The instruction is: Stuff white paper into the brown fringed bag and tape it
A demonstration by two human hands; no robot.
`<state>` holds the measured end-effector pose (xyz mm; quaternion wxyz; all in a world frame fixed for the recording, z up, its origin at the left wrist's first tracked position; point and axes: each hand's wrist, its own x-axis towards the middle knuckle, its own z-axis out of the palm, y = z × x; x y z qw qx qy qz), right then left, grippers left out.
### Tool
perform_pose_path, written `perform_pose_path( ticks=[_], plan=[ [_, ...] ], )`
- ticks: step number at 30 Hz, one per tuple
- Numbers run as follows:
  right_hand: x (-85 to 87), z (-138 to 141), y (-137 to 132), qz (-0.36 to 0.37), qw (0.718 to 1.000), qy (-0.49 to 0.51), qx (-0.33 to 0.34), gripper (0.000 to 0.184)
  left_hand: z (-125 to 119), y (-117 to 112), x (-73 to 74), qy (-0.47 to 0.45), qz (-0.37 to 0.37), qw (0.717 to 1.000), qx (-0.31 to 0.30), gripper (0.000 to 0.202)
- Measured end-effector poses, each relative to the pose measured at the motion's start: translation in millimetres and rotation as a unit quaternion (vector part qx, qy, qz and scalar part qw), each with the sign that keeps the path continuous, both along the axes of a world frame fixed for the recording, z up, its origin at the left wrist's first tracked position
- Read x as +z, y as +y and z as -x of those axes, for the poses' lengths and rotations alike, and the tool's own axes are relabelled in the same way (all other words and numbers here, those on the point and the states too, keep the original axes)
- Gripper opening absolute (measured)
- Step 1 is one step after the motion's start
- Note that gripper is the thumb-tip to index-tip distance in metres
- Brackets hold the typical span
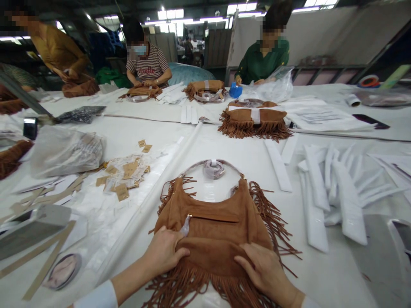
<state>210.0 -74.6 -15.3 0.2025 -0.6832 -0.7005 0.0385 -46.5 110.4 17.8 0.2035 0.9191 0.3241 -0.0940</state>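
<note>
The fingers of the left hand (165, 250) and of the right hand (265, 265) are bent over the fringed bag (218, 231), seeming to pinch a lower fold between thumbs and fingertips; how tightly, I cannot tell. The bag lies flat between the hands, most of its body stretching away beyond them. The fold runs crosswise from one hand to the other, and the handle points away from the wearer. Both hands touch the bag, so neither is nearer to it, but the left is closer to the wrapped zip pull (185, 226). Fringe spills past both sides and hangs toward the wearer.

Under the bag is a white-covered table (147, 128). Left of the bag lie a heap of tan tags (130, 170), a clear plastic bag (66, 149) and, nearer the wearer, a roll of tape (64, 271). Right of it, white padded strips (348, 205) lie scattered. Beyond it sits a banded brown bag (237, 114), with a person in green (271, 60), one in stripes (150, 64) and one in mustard (61, 47) across the table, under bright lights.
</note>
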Motion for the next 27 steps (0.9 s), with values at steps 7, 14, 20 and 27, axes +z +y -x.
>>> perform_pose_path(
  ticks=[7,14,20,27],
  plan=[
    [12.8,10.8,8.3,0.112,0.991,0.020,-0.076,0.016,-12.5,-4.0,6.7,0.057,-0.024,0.998,0.019,0.019],
    [38.4,26.6,20.1,0.177,0.979,0.072,-0.068,0.033,-7.9,-22.2,7.6,0.004,-0.068,0.997,-0.026,0.009],
    [40.0,29.6,19.3,0.184,0.972,0.145,-0.002,0.015,-8.4,-41.7,14.9,-0.060,-0.032,0.993,-0.098,0.030],
    [49.8,26.7,17.1,0.233,0.958,0.147,0.081,0.023,-34.4,-58.8,21.1,-0.017,0.013,0.991,-0.132,0.017]
  ],
)
